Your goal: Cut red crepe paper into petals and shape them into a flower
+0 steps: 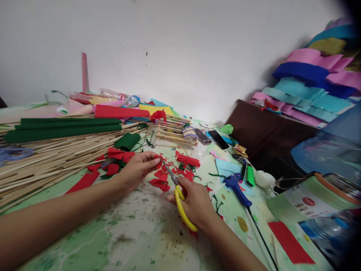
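Observation:
My right hand (194,199) grips a pair of scissors (179,199) by the yellow handles, with the metal blades pointing up and left. The blade tips reach to the fingertips of my left hand (142,165). Thumb and fingers of that hand pinch a small red scrap (158,156), mostly hidden by the fingers; it looks like crepe paper. Under and around the blades lie cut red pieces (160,183) and thin shreds. A folded red strip (188,160) rests just beyond them. Left of my left hand are more red pieces (113,169) and a dark green piece (127,141).
Thin wooden sticks (64,162) cover the left, with green rolls (67,124) on top. A small stick frame (172,131) stands at the back. To the right are phones (218,140), a blue glue gun (237,188), a green container (304,197) and a red strip (290,242).

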{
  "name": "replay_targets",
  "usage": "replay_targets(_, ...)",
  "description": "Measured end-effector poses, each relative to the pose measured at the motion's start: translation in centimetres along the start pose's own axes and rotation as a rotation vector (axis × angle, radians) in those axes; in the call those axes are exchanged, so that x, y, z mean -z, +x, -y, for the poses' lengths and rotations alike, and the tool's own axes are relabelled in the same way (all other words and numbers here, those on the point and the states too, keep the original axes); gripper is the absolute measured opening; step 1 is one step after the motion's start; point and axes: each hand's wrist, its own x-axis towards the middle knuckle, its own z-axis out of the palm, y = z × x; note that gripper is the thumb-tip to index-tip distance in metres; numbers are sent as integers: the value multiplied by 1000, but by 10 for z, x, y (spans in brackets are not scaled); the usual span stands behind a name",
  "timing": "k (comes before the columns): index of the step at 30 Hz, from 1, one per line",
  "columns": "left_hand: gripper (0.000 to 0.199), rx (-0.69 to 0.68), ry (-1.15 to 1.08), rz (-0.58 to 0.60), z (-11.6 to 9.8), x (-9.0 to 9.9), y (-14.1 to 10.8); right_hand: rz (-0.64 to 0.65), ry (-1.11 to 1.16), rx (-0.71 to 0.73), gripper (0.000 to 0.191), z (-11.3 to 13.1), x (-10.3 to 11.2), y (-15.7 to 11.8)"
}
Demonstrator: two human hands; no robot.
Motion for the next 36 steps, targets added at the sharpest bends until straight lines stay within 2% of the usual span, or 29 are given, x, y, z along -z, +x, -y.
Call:
replay_targets(4,8,12,63,46,0,3,2,9,3,-12,38,0,2,1)
replay_targets(15,14,-28,263,29,-4,11,9,8,13,-2,31,-1,2,2)
replay_targets(25,21,-14,328,80,-3,21,16,0,15,-12,30,0,1,2)
replay_targets(36,19,19,263,83,-4,23,17,-1,12,-12,29,-1,-1,2)
